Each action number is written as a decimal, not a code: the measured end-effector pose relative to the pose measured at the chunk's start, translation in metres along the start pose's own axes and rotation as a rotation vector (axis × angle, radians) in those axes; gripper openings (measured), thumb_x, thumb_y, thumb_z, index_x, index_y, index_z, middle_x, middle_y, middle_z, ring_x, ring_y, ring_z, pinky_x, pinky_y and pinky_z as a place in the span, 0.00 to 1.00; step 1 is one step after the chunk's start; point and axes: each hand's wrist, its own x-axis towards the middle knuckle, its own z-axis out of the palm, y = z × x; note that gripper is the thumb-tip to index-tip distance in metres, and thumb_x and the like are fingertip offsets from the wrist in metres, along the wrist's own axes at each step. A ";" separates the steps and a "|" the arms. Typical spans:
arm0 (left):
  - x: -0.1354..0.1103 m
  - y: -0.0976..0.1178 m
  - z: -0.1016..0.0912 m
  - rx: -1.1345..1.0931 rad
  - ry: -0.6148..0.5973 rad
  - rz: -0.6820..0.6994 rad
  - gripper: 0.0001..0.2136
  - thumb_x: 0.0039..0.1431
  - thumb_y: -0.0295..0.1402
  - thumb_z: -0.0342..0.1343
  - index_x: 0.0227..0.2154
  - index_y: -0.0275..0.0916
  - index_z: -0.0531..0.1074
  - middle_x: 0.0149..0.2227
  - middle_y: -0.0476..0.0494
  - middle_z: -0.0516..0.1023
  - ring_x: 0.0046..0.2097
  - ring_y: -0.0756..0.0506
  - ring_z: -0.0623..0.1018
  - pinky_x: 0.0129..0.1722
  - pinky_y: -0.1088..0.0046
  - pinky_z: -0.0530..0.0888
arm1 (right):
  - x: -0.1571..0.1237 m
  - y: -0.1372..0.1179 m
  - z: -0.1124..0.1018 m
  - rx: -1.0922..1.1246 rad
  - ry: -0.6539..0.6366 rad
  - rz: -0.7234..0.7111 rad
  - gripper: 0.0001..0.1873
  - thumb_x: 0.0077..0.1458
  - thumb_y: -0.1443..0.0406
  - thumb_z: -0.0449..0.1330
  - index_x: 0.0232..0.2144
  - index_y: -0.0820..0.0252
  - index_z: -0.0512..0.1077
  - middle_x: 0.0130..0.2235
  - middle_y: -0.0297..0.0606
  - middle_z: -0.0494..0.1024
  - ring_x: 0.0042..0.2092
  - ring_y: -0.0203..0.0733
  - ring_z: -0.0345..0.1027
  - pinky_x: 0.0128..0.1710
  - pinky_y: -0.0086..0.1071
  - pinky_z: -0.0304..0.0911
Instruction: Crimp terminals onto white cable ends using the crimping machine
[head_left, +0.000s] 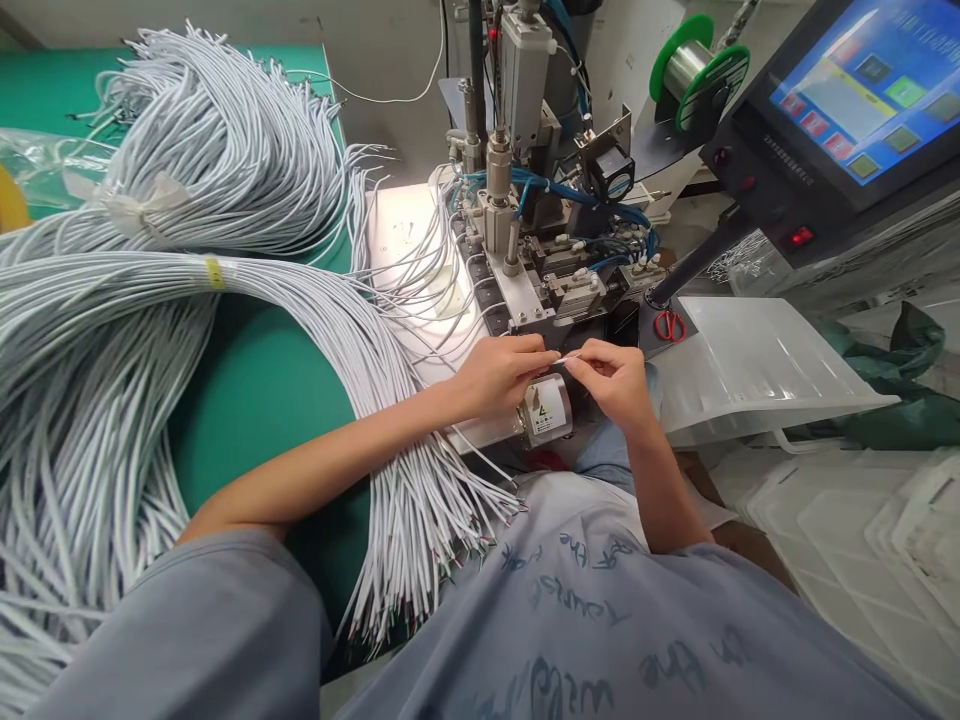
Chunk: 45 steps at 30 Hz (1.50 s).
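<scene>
My left hand [501, 375] pinches a thin white cable [559, 361] close to its end, in front of the machine. My right hand [611, 378] meets it from the other side, thumb and fingertips closed on the cable's tip. The fine wires at that tip are too small to make out. Just below the hands sits a round metal motor [547, 408] with a white label. Under my left forearm lies a thick bundle of white cables [405, 500], their stripped ends fanned out toward my lap.
The soldering-type machine [517, 230] with metal cylinders and blue hoses stands ahead. A solder wire spool [694, 70] and touchscreen [877, 90] are at upper right. Red scissors [670, 325] lie near a translucent plastic tray [765, 360]. More cables [225, 150] cover the green table [255, 390].
</scene>
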 end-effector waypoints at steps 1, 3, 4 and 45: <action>0.000 0.000 0.001 0.018 0.012 -0.003 0.14 0.60 0.26 0.43 0.37 0.36 0.75 0.27 0.45 0.72 0.28 0.52 0.69 0.24 0.77 0.61 | 0.001 0.001 0.000 0.008 -0.014 0.008 0.06 0.47 0.65 0.61 0.22 0.61 0.76 0.20 0.30 0.64 0.23 0.30 0.53 0.22 0.29 0.49; 0.000 0.002 0.002 -0.029 0.035 -0.034 0.13 0.60 0.27 0.45 0.33 0.36 0.76 0.26 0.45 0.72 0.28 0.52 0.70 0.25 0.77 0.63 | 0.001 0.003 0.005 0.044 -0.002 0.011 0.06 0.47 0.66 0.61 0.22 0.61 0.76 0.20 0.30 0.63 0.23 0.30 0.52 0.22 0.29 0.49; 0.000 0.003 0.002 -0.076 0.043 -0.062 0.12 0.60 0.28 0.46 0.32 0.36 0.76 0.25 0.46 0.72 0.28 0.52 0.70 0.25 0.77 0.63 | 0.001 0.004 0.009 0.066 0.030 0.010 0.07 0.47 0.65 0.61 0.22 0.61 0.76 0.20 0.30 0.63 0.23 0.31 0.53 0.23 0.29 0.49; 0.005 0.005 -0.016 0.273 -0.159 0.032 0.14 0.53 0.20 0.44 0.33 0.35 0.75 0.26 0.45 0.72 0.29 0.49 0.69 0.24 0.75 0.59 | 0.002 0.007 0.011 -0.112 -0.013 -0.012 0.14 0.51 0.63 0.58 0.16 0.62 0.67 0.19 0.29 0.56 0.22 0.30 0.48 0.22 0.30 0.46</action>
